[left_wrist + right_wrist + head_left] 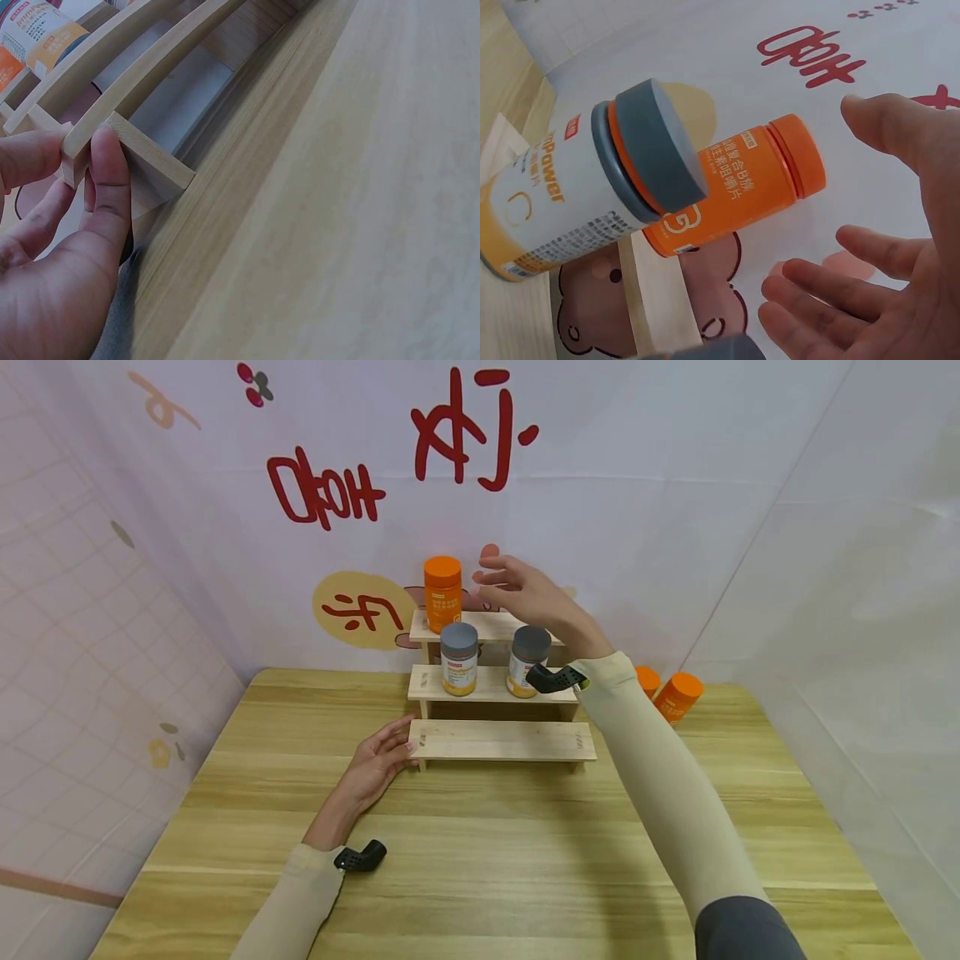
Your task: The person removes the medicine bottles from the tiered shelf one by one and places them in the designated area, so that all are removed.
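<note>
A three-tier wooden stand (502,739) is at the back of the table. My left hand (371,772) pinches the left end of its lowest board (154,64) between thumb and fingers. On the top tier, at the left, an orange bottle (442,597) stands upright. Beside it, apart, hovers my right hand (536,597), fingers spread and loosely bent around nothing (922,292). The middle tier carries two white-and-yellow bottles with grey lids, one at the left (459,668) and one at the right (527,660), partly covered by the right wrist's camera.
Two more orange-capped bottles, one fuller in view (678,697) and one partly hidden (647,681), are on the table behind my right forearm, right of the stand. A white printed cloth wall (637,485) rises behind the wooden table (465,877).
</note>
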`<state>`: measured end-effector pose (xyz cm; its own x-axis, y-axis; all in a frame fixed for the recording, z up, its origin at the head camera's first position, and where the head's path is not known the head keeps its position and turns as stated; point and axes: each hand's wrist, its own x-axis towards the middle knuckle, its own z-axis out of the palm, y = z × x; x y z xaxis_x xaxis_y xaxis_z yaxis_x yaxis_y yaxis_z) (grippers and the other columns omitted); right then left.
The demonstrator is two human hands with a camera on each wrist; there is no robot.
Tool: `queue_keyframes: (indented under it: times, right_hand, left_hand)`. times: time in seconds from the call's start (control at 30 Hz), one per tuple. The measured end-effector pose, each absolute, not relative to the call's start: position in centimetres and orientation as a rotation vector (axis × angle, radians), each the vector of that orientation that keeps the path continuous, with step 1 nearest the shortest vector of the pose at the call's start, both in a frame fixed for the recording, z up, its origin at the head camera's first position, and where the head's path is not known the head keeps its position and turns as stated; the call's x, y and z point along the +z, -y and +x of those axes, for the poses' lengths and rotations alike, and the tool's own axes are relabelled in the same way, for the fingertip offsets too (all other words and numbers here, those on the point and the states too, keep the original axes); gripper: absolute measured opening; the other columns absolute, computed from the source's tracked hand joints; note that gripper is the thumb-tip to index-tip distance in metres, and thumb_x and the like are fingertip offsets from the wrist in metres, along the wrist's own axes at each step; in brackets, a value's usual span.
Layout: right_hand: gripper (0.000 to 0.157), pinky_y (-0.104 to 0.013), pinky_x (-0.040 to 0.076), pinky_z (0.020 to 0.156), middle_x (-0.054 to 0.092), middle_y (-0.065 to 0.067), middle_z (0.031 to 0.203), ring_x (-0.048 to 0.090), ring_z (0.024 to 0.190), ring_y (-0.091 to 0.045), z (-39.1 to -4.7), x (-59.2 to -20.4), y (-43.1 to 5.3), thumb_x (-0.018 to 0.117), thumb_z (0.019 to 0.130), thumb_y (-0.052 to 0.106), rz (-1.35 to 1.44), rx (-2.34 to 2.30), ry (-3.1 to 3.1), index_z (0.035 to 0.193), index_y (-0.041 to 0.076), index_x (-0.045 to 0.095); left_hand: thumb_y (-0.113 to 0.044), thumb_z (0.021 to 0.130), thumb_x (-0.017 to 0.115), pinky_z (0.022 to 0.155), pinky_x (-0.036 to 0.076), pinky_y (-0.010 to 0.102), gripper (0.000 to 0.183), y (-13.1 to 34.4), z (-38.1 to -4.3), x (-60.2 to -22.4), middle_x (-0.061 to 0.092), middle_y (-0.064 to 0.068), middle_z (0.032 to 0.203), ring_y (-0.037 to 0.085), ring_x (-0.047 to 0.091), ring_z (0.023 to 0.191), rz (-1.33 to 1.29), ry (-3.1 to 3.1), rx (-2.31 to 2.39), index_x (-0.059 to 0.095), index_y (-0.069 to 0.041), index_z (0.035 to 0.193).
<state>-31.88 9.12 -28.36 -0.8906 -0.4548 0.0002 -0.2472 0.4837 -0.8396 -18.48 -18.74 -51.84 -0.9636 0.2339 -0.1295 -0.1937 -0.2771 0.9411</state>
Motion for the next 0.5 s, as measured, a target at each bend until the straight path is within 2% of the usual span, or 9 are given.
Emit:
queue_keyframes:
  times: [0.13,0.27,0.37,0.5]
  right_hand:
    - [0.075,-0.046,0.042,0.119,0.052,-0.002,0.154,0.051,0.139,-0.021,-32.9,-28.6,-8.3,0.068,0.095,0.053,-0.618,-1.310,-2.503,0.157,0.025,0.039]
    - [0.080,-0.048,0.042,0.118,0.054,-0.005,0.149,0.056,0.133,-0.023,-33.7,-28.9,-7.6,0.070,0.090,0.059,-0.608,-1.263,-2.500,0.156,0.025,0.040]
    - [0.079,-0.048,0.042,0.119,0.055,-0.007,0.147,0.058,0.130,-0.024,-34.2,-29.1,-7.0,0.070,0.090,0.058,-0.615,-1.251,-2.502,0.155,0.023,0.042]
    - [0.073,-0.043,0.051,0.111,0.058,-0.009,0.144,0.061,0.125,-0.024,-34.6,-29.3,-6.0,0.069,0.094,0.052,-0.669,-1.208,-2.512,0.153,0.018,0.045]
  left_hand:
    - [0.001,0.101,0.060,0.084,0.060,0.023,0.067,18.8,-18.4,-51.8,0.054,0.006,0.123,0.012,0.063,0.101,0.050,-1.702,2.312,0.030,-0.005,0.161]
    - [0.000,0.101,0.060,0.084,0.060,0.023,0.066,18.8,-18.4,-51.6,0.054,0.005,0.122,0.011,0.063,0.101,0.047,-1.704,2.307,0.032,-0.006,0.161]
    - [-0.001,0.101,0.060,0.084,0.060,0.024,0.065,18.8,-18.3,-51.6,0.055,0.004,0.121,0.011,0.063,0.100,0.045,-1.702,2.307,0.034,-0.007,0.160]
    - [-0.001,0.101,0.061,0.084,0.060,0.023,0.066,18.8,-18.3,-51.5,0.055,0.003,0.120,0.010,0.064,0.099,0.041,-1.696,2.311,0.034,-0.007,0.160]
